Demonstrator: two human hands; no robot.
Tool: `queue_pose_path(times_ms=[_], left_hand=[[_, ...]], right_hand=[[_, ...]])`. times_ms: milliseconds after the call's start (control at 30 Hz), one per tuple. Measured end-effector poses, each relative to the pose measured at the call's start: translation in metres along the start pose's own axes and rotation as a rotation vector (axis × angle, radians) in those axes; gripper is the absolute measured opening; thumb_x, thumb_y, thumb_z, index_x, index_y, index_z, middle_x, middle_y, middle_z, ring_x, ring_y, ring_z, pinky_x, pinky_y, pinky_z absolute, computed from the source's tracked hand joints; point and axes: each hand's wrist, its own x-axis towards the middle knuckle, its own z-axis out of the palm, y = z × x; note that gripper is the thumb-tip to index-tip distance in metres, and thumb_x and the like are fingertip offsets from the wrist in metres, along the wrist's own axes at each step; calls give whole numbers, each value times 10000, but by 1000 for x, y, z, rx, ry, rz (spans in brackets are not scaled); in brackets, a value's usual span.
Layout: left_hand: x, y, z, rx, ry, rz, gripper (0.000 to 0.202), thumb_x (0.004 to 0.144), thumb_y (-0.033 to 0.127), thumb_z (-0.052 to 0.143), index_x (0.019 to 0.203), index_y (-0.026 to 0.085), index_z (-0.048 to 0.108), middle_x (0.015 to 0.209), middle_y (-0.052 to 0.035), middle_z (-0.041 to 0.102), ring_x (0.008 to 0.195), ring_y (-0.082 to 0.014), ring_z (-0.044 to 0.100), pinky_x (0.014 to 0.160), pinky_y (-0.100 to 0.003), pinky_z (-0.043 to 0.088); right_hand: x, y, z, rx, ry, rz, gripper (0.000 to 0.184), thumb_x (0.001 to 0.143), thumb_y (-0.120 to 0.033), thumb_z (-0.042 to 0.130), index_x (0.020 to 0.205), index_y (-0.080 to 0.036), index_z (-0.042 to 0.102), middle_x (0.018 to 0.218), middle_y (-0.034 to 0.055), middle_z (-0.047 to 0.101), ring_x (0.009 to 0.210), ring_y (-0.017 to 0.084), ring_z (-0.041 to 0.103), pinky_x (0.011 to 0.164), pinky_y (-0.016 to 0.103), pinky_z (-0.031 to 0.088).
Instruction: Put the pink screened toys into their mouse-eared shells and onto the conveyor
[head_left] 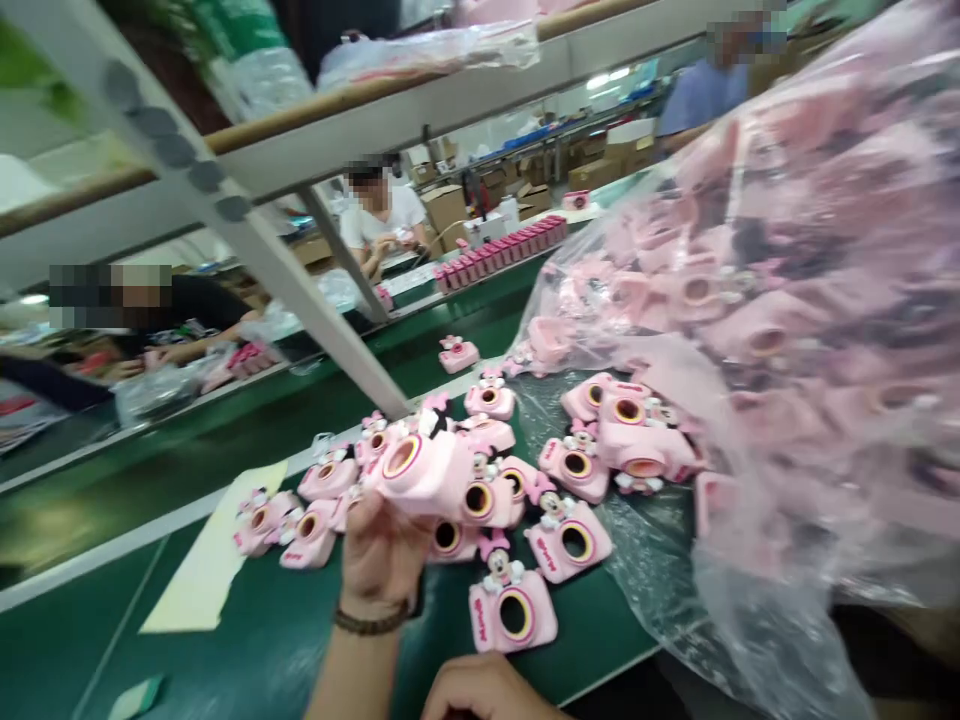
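My left hand (382, 560), with a dark bracelet at the wrist, is closed around a pink toy camera case (424, 472) and holds it up over the green work surface. The case has a round lens hole with a yellow rim and a mouse figure on top. Only the back of my right hand (487, 690) shows, bent at the bottom edge; its fingers are hidden. Just above it lies another pink case (514, 615), with one more case (570, 540) farther right. Several similar cases (307, 535) are scattered around and behind my left hand.
A large clear plastic bag (750, 400) full of pink cases leans on the right. A cream paper strip (214, 555) lies at left, near a small green-and-white block (136, 698). A slanting white post (300, 270) rises before the green conveyor (172, 470). People sit across it.
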Motion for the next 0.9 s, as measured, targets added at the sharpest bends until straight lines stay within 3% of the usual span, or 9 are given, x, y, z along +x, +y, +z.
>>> queue_pose_path(times_ms=[100, 200, 300, 400, 600, 767, 900], left_hand=[[-34, -13, -25, -82, 76, 70, 351, 792, 516, 680, 1092, 337, 717, 1080, 22, 771, 1038, -179, 705, 870, -279, 584], [-50, -2, -32, -2, 95, 171, 496, 694, 402, 812, 1169, 339, 684, 1123, 12, 751, 1034, -161, 695, 884, -237, 565], [-61, 19, -35, 87, 101, 214, 598, 604, 237, 885, 1163, 298, 684, 1144, -10, 732, 986, -145, 688, 864, -208, 557], [-73, 30, -40, 138, 103, 217, 590, 601, 194, 888, 1149, 285, 689, 1171, -30, 720, 996, -157, 685, 875, -226, 563], [-85, 25, -53, 116, 160, 212, 605, 646, 333, 881, 1204, 356, 648, 1225, -8, 695, 1080, -168, 668, 922, -253, 556], [-94, 27, -61, 126, 213, 206, 619, 633, 331, 886, 1197, 326, 630, 1241, -43, 679, 1119, -228, 653, 947, -339, 561], [-103, 31, -63, 258, 235, 251, 649, 634, 415, 878, 1212, 322, 597, 1252, -57, 665, 1145, -268, 646, 978, -405, 558]], right_hand=[[-5, -12, 0, -36, 11, 63, 371, 913, -494, 548, 766, -174, 664, 733, 39, 646, 648, 122, 584, 618, 207, 448], [-10, -29, -3, -76, -3, 96, 254, 929, -371, 547, 832, -170, 666, 797, 56, 667, 726, 146, 609, 694, 237, 462], [-13, -38, -2, -104, -23, 144, 271, 964, -375, 510, 851, -170, 647, 809, 59, 651, 760, 159, 603, 721, 256, 457], [-14, -40, 0, -113, -34, 167, 301, 991, -400, 484, 868, -173, 639, 821, 56, 640, 762, 160, 591, 722, 263, 449], [-15, -43, 1, -114, -18, 208, 315, 1007, -427, 477, 884, -184, 634, 837, 45, 630, 772, 157, 584, 728, 269, 442], [-15, -50, 3, -132, -14, 244, 321, 1017, -426, 457, 892, -187, 632, 864, 51, 640, 796, 166, 594, 745, 283, 451], [-14, -50, 3, -150, -12, 258, 316, 1018, -423, 458, 890, -190, 629, 867, 51, 643, 799, 169, 598, 752, 290, 455]])
